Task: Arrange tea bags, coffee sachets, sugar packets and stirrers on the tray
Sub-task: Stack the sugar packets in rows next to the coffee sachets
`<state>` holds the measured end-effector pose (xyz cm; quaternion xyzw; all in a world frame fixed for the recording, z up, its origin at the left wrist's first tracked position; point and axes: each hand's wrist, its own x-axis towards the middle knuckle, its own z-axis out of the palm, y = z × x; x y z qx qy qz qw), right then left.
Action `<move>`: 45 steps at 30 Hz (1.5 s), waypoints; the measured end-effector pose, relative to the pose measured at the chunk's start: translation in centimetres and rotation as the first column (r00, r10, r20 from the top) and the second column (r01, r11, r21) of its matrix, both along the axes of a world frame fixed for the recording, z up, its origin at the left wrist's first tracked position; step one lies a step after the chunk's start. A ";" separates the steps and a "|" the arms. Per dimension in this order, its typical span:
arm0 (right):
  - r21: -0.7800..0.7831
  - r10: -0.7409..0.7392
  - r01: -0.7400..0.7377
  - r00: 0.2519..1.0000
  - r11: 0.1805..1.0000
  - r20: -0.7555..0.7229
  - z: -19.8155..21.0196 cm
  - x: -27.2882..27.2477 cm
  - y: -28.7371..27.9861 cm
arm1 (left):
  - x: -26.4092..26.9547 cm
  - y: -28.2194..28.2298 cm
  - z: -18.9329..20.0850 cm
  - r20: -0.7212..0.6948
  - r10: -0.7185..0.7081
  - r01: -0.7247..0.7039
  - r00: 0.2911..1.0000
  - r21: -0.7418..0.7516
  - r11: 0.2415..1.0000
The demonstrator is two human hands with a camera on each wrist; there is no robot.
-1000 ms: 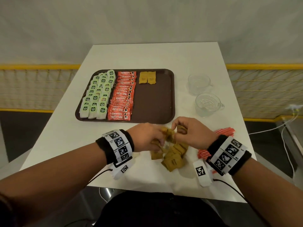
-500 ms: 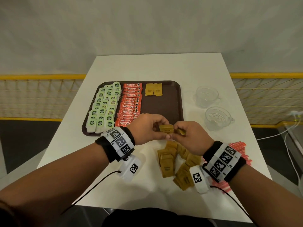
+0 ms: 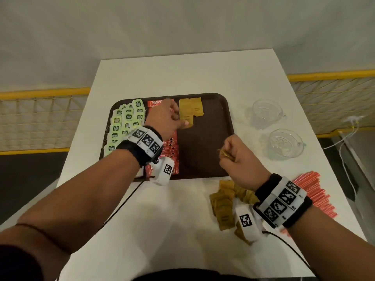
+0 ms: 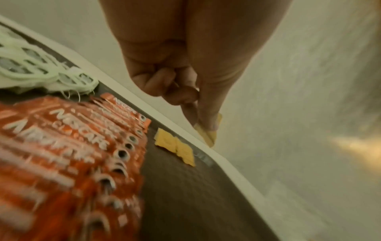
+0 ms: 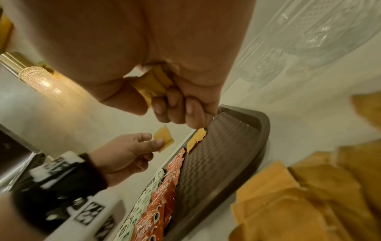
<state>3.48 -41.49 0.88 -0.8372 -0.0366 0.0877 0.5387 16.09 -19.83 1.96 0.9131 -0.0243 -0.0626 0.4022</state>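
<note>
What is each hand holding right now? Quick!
Left hand: pinching one brown sugar packet above the tray.
Right hand: fingers curled round a small bunch of brown sugar packets.

Setting: hospitality or café-style refreshment station, apparently staged. Indicated by: white square table (image 3: pixel 203 78); brown serving tray (image 3: pixel 211 155) stocked with rows of green tea bags (image 3: pixel 123 126) and Nescafé sachets (image 3: pixel 172 147); two glass cups (image 3: pixel 284 142); yellow mesh railing (image 3: pixel 40 118); wall lamp (image 5: pixel 39 79) seen in right wrist view.
</note>
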 end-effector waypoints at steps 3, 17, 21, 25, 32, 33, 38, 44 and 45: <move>-0.027 -0.033 0.032 0.999 0.999 -0.027 0.0 0.0 -0.1 | 4.2 -0.1 -1.2 0.008 0.014 -0.016 1.000 0.228 0.973; -0.084 -0.186 0.191 0.980 0.978 0.065 0.1 -0.3 -1.2 | 9.6 -3.1 -4.2 -0.186 -0.112 0.204 0.976 0.601 0.773; -0.016 -0.224 0.226 0.972 0.974 0.067 0.2 -0.2 -1.2 | 7.2 -2.6 -2.1 -0.018 -0.158 0.144 0.987 0.529 0.836; 0.032 -0.246 0.244 0.966 0.969 0.081 0.2 -0.1 -1.0 | 1.4 -3.0 0.7 0.106 -0.347 0.332 0.932 0.135 0.933; 0.048 -0.237 0.233 0.964 0.971 0.122 -0.3 -0.3 -0.8 | -5.2 -3.5 0.2 0.143 -0.617 0.608 0.774 0.105 0.787; 0.052 -0.234 0.229 0.964 0.972 0.126 -0.3 -0.4 -0.7 | -5.3 -3.6 0.0 0.159 -0.619 0.607 0.769 0.121 0.785; -0.093 -0.190 0.198 0.978 0.976 0.091 -0.5 -1.0 -1.3 | -3.2 -3.2 -0.1 0.112 -0.468 0.460 0.877 0.089 0.883; -0.526 0.141 -0.159 0.987 0.835 -0.074 -0.8 -2.9 -1.8 | 3.9 -2.5 -1.8 0.008 -0.107 0.103 0.994 0.221 0.970; -0.566 0.174 -0.215 0.977 0.796 -0.126 -0.9 -3.2 -1.7 | 4.6 -2.8 -2.2 -0.014 -0.070 0.071 0.997 0.219 0.973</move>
